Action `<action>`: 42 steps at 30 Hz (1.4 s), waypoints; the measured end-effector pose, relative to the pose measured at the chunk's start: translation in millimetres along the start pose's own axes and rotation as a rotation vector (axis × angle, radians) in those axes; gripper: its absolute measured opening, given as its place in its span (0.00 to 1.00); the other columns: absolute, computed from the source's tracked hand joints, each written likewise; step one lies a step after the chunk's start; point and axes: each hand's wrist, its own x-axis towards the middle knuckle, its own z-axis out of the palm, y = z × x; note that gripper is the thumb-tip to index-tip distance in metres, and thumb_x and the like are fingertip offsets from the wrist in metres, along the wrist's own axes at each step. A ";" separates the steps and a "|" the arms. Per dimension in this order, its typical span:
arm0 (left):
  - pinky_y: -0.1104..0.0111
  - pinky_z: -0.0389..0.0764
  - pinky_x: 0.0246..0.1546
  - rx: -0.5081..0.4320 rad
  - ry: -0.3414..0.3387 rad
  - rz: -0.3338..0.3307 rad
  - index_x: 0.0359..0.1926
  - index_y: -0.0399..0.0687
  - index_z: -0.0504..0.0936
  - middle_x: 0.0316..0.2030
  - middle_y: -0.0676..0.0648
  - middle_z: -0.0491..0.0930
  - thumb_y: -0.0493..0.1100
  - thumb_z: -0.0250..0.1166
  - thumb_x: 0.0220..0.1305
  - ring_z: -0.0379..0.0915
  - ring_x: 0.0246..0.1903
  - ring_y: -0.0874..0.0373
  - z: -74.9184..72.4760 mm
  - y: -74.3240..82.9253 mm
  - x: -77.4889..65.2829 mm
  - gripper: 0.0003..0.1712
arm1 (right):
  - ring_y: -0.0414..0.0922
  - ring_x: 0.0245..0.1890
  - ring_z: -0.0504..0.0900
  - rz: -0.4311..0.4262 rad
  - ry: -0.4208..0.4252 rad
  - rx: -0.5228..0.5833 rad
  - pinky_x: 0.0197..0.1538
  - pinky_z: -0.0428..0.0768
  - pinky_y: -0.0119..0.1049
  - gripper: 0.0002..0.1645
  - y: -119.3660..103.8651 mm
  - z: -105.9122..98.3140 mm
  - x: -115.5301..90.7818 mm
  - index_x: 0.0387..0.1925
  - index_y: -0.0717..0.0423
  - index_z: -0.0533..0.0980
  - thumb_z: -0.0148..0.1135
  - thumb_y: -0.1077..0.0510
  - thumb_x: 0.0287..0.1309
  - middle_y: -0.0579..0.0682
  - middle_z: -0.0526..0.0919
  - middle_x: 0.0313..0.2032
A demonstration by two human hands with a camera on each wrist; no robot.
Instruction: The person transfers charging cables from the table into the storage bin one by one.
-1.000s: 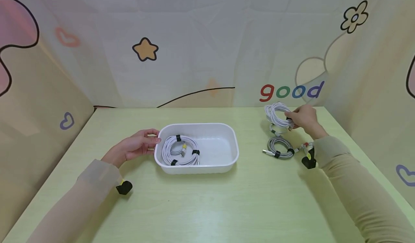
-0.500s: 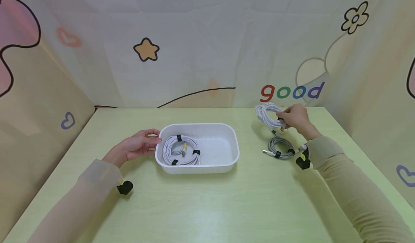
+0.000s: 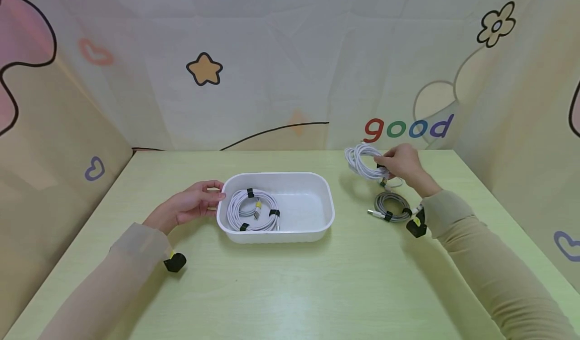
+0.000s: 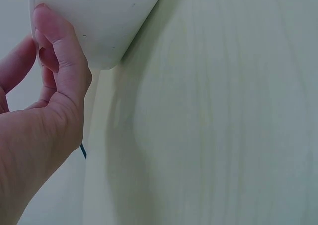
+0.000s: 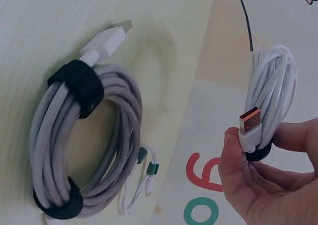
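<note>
My left hand (image 3: 192, 204) grips the left end of a white plastic box (image 3: 276, 236), thumb and fingers at its rim. In the box's left half lies a white coiled cable (image 3: 232, 211) with black straps, and within that ring sits a smaller coil with a yellow-marked USB plug (image 3: 258, 210). Over the back right of the table, my right hand (image 3: 405, 162) pinches a white coiled USB cable (image 3: 360, 166) at its black strap. The right wrist view shows its USB plug (image 5: 250, 130) beside the thumb and fingers.
Below the right hand, a grey coiled cable (image 3: 379, 205) with black straps lies on the table (image 3: 290, 289). Behind it is a thin white cable (image 5: 148, 186) with green ties. A printed curtain (image 3: 272, 78) stands behind the table.
My right hand has moved left with the white coiled cable, coming nearer the box. The left hand and the box have stayed in place.
</note>
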 end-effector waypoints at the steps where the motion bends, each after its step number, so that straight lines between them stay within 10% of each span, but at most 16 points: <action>1: 0.69 0.84 0.37 -0.003 -0.002 0.002 0.47 0.45 0.67 0.35 0.52 0.80 0.34 0.55 0.70 0.79 0.33 0.62 0.0 -0.1 -0.1 0.08 | 0.37 0.15 0.77 -0.003 -0.003 0.000 0.22 0.79 0.27 0.24 -1.7 0.6 -0.4 0.44 0.76 0.78 0.61 0.54 0.62 0.51 0.80 0.22; 42: 0.69 0.84 0.38 0.006 0.009 0.000 0.49 0.45 0.66 0.37 0.52 0.80 0.34 0.55 0.69 0.79 0.33 0.62 1.4 0.4 -0.4 0.10 | 0.39 0.17 0.78 -0.139 -0.139 0.002 0.24 0.80 0.28 0.18 -72.8 46.2 -28.3 0.41 0.68 0.80 0.62 0.54 0.62 0.55 0.82 0.27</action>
